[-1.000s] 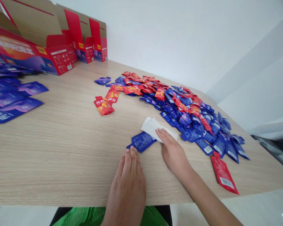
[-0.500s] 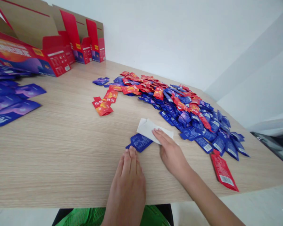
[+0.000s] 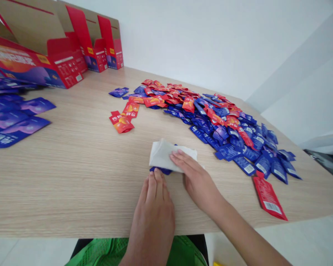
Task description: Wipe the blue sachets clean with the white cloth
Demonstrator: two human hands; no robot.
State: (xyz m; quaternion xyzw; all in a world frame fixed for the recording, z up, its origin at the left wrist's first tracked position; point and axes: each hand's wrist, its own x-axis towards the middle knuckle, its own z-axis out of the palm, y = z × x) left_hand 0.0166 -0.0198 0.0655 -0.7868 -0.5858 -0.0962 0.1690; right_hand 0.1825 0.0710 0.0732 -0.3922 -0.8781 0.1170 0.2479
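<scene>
A blue pouch [image 3: 166,171] lies on the wooden table [image 3: 94,184], mostly hidden under a folded white cloth [image 3: 161,154]. My right hand [image 3: 195,177] presses flat on the cloth's right part, its fingers over the top. At the pouch's near left edge rest the fingertips of my left hand [image 3: 155,199], fingers lying side by side, palm down. Whether anything is pinched beneath those fingertips is hidden.
Red and blue pouches [image 3: 211,118] form a long heap at the back and right. One red pouch [image 3: 269,197] lies near the right front edge. Blue pouches [image 3: 13,118] and open red boxes [image 3: 63,61] stand left. A wall [image 3: 197,40] rises behind.
My right hand has moved left with the white cloth, which now covers most of the blue pouch. My left hand has stayed at the pouch's near edge. The camera view has shifted slightly.
</scene>
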